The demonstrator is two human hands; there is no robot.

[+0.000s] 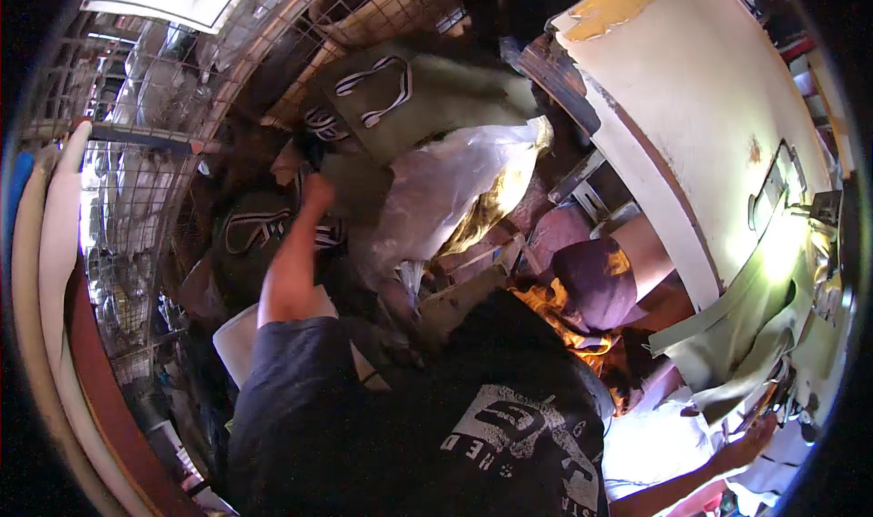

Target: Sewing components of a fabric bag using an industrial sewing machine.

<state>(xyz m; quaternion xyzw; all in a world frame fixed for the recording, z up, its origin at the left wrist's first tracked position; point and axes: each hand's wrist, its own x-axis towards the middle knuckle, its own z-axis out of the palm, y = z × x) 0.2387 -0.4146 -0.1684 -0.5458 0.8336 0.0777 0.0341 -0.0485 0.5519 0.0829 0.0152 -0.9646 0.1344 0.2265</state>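
My left arm stretches forward, and my left hand [317,192] is closed, blurred by motion, among dark olive bags. What its fingers hold is hidden. One olive bag [436,103] with a striped handle lies beyond it; another dark bag [244,267] with striped straps is to its left. A clear plastic bag [436,185] sits to the right of the hand. My right hand [757,437] is at the lower right edge, beside pale green sheets of material [741,349]. Its fingers are too small and unclear to read.
A worn white tabletop [700,108] with a peeling edge takes up the right, a bright lamp [784,251] over its near end. Wire mesh [136,171] stands on the left beside upright rolls [59,244]. An orange-patterned cloth [568,331] is by my leg.
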